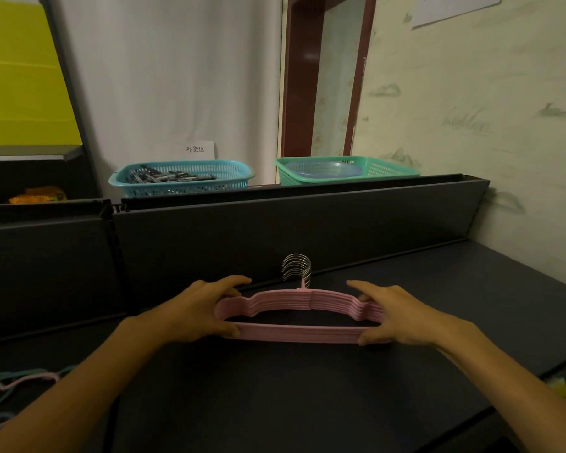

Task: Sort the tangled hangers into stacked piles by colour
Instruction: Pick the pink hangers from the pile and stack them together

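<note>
A stack of pink velvet-textured hangers with silver wire hooks point(303, 310) lies flat on the dark grey matte tabletop point(275, 397), its hooks point(297, 268) pointing toward the dark upright back panel point(275, 230) just behind it. The left hand point(195, 310) clasps the stack's left shoulder end, thumb under the bottom bar and fingers over the top, while the right hand point(394, 317) closes on the right end in the same way, so both hands are clamped on the stack. To square this pile well, I judge the hands should press inward evenly and nudge the offset right ends flush, keeping the hooks nested. About eight hooks show, so roughly eight pink hangers, though the count is uncertain. Well to the left of the stack, at the frame's edge, lies a loose tangle of pink and green hangers point(10, 385), too cropped to count. Beyond the back panel sit two baskets: one blue plastic mesh basket point(180, 178) and one green plastic mesh basket point(343, 170).
</note>
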Available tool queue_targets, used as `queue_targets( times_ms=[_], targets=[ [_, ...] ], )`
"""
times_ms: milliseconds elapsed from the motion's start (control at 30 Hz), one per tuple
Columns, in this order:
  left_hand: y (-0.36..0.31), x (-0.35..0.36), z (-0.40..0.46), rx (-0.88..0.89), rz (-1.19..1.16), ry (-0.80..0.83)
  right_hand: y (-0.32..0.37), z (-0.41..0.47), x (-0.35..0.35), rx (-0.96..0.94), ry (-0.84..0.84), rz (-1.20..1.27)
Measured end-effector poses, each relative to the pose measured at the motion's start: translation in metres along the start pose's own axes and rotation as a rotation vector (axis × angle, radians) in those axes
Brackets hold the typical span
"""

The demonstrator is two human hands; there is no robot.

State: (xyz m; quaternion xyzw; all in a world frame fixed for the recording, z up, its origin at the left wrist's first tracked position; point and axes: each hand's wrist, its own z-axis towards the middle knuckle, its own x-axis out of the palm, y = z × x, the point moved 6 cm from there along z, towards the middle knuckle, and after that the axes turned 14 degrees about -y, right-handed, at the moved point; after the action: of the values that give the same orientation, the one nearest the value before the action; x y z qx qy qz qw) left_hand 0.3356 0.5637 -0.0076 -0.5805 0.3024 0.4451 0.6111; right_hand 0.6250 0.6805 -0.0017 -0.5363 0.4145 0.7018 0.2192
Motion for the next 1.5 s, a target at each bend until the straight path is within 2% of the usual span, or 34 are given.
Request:
queue_targets(
  times_ms=[600,767,933,1100,1333,1500],
  targets=[
    [0.001,0.003,0.002,-0.051,0.056,0.024,0.001,0.0,0.001,-0.003,0.043,-0.098],
    [-0.008,0.001,-0.005,-0.059,0.032,0.021,0.018,-0.002,-0.008,-0.058,0.041,-0.092],
    [-0.013,-0.023,-0.027,-0.089,0.13,-0.162,0.048,0.006,-0.033,-0.215,-0.165,-0.162],
    [-0.02,-0.056,-0.082,-0.155,0.256,-0.396,0.101,0.011,-0.038,-0.46,-0.279,-0.099],
    [-0.018,-0.087,-0.192,-0.337,0.399,-0.637,0.189,-0.006,-0.012,-0.742,-0.26,0.072],
    [-0.018,-0.118,-0.281,-0.398,0.483,-0.719,0.259,-0.037,0.008,-0.879,-0.261,0.163]
  ],
)
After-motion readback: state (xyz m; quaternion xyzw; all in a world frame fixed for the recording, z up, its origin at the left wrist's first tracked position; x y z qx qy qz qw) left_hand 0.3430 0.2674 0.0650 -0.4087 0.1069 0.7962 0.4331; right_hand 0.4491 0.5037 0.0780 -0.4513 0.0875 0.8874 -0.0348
